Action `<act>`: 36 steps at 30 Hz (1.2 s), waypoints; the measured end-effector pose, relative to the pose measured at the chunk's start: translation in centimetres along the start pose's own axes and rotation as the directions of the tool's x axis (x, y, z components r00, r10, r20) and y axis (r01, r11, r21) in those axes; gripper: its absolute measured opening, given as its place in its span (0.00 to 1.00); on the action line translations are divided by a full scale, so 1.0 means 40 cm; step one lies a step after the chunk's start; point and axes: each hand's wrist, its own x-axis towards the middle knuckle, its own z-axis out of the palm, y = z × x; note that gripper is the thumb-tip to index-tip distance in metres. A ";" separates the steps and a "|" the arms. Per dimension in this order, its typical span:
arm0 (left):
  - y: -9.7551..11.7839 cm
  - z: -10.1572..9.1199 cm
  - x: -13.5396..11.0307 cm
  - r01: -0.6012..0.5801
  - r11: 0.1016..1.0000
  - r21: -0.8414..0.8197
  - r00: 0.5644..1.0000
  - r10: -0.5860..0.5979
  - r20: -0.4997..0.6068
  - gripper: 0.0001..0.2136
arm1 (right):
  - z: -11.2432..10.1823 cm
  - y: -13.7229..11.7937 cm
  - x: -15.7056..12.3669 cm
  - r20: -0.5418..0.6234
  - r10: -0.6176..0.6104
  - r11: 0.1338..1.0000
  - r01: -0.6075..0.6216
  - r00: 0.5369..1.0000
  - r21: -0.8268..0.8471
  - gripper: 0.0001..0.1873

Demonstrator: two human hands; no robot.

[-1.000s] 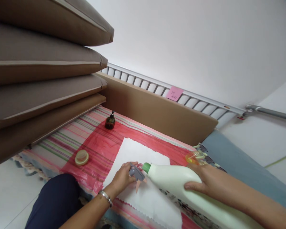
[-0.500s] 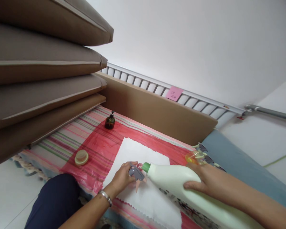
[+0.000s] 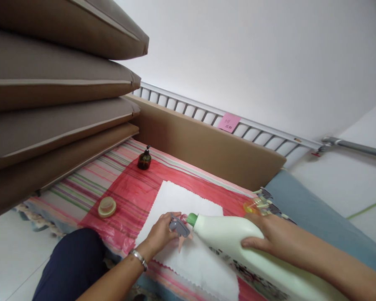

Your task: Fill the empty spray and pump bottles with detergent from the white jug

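My right hand is wrapped round a big pale green bottle, tilted on its side. Its green neck points left and meets a small clear pink part. Closed fingers of my left hand hold a small grey plastic piece beside that part; a pale pink pronged bit sticks out below. I cannot tell what kind of thing this is. Both hands are over a white scallop-edged cloth. No flowing liquid can be made out.
A dark pump bottle and a round cream lid-like piece sit on a red sheet over striped cloth. Yellow and grey plastic pieces lie near my right hand. Brown cushions are stacked at left; a brown board stands behind.
Nearly nothing differs. Both hands keep their places, and the bottle's neck stays against the small pink part.
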 end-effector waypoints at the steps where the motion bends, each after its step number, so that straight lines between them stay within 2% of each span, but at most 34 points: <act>1: 0.000 0.000 0.000 0.000 1.000 0.000 1.000 0.000 0.000 0.26 | 0.000 0.001 0.000 0.009 -0.014 1.000 0.014 1.000 0.019 0.16; 12: 0.006 -0.001 -0.002 -0.007 1.000 -0.007 1.000 0.007 0.007 0.25 | -0.004 -0.001 -0.002 0.009 -0.049 0.996 0.049 0.999 0.075 0.13; 27: 0.000 -0.001 0.000 -0.003 1.000 0.001 1.000 0.003 0.004 0.25 | -0.007 -0.008 -0.004 0.010 -0.037 0.996 0.036 0.999 0.083 0.13; 36: -0.001 0.000 0.001 -0.001 1.000 0.000 1.000 0.001 0.003 0.25 | -0.003 0.000 0.000 -0.007 -0.068 0.996 0.068 0.998 0.056 0.14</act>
